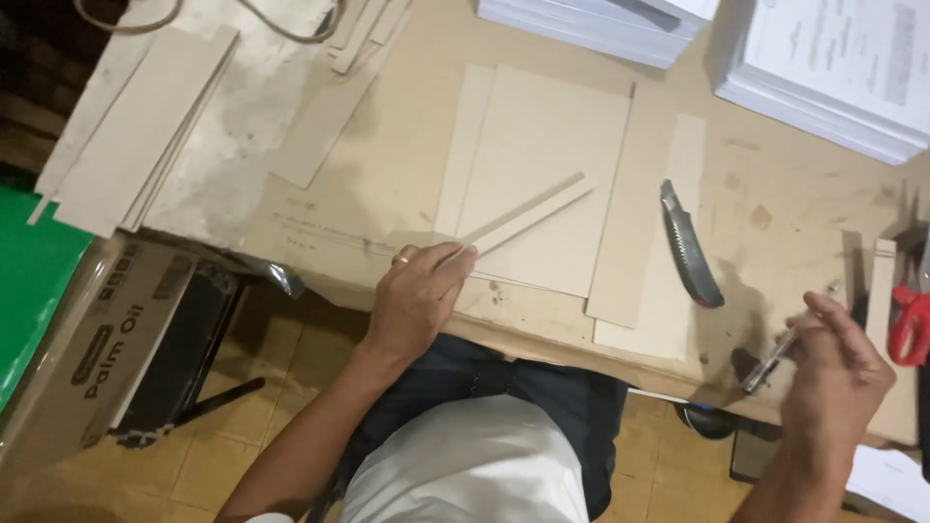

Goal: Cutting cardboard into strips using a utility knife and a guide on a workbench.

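Near the frame's centre, the left hand (415,295) pinches one end of a narrow cardboard strip (528,213) lying across stacked cardboard sheets (547,145). At lower right, the right hand (838,373) grips a thin metal tool (780,353), right of a utility knife (690,247).

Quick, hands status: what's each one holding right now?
Left hand: closed on one end of a thin cardboard strip lying over the cardboard sheets.
Right hand: closed on a slim pen-like tool; exact kind unclear.

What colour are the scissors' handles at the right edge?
Red, seen in the head view: scissors beside the right hand.
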